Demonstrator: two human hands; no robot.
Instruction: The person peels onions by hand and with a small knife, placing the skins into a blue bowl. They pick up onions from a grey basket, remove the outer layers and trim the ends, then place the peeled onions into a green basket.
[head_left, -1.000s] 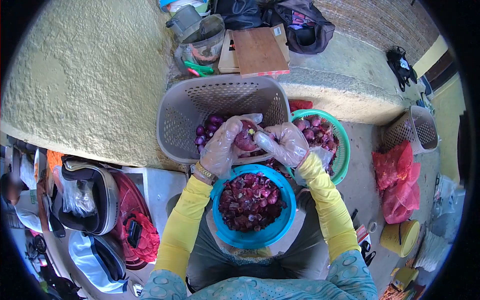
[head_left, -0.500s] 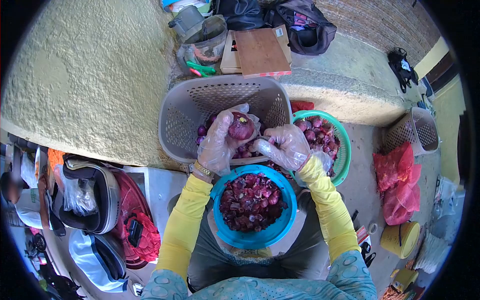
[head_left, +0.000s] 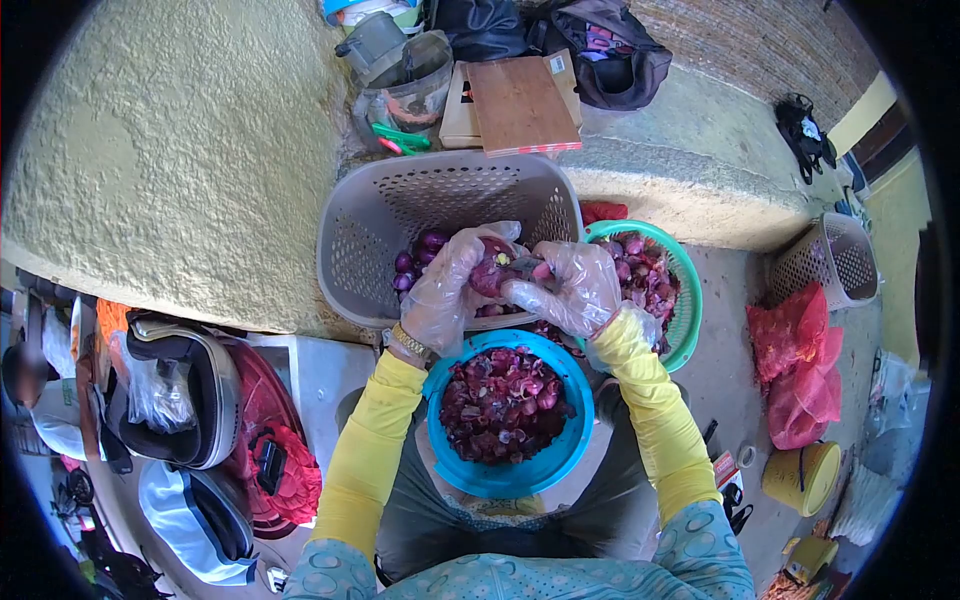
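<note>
Left side, below the rough wall point(head_left: 180, 170): black-lined shell point(head_left: 200, 430) with a clear plastic bag point(head_left: 160, 385) inside; red bundle point(head_left: 298, 480) to its right, carrying a black item point(head_left: 269, 466).
Grey basket point(head_left: 350, 225): perforated sides; small purple onions point(head_left: 405, 268) at the bottom, visible to the left of the left hand.
Left hand point(head_left: 445, 285): in a clear plastic glove, clamped on the onion from its left side.
Onion point(head_left: 488, 275): red-purple, pale spot facing up; held over the opening of the grey basket, right of centre, toward the near edge.
Ledge point(head_left: 690, 130), behind the grey basket: brown board point(head_left: 525, 105) lying on a carton point(head_left: 460, 118); clear container point(head_left: 420, 95) to the left; dark open bag point(head_left: 635, 75) to the right.
Blue basin point(head_left: 437, 447): between the knees, just beside the near edge of the grey basket; filled with dark red skins and pieces point(head_left: 500, 405).
Right hand point(head_left: 578, 285): gloved likewise; fingers curled together on a small dark item point(head_left: 523, 266) beside the onion, too small to identify.
Green basket point(head_left: 690, 290): right of the grey basket; holds onions and loose skins, partly covered by the right hand.
Right side, floor: red mesh bags point(head_left: 800, 365), with a yellow bucket point(head_left: 785, 475) near their lower edge and a second perforated basket point(head_left: 845, 260) above.
</note>
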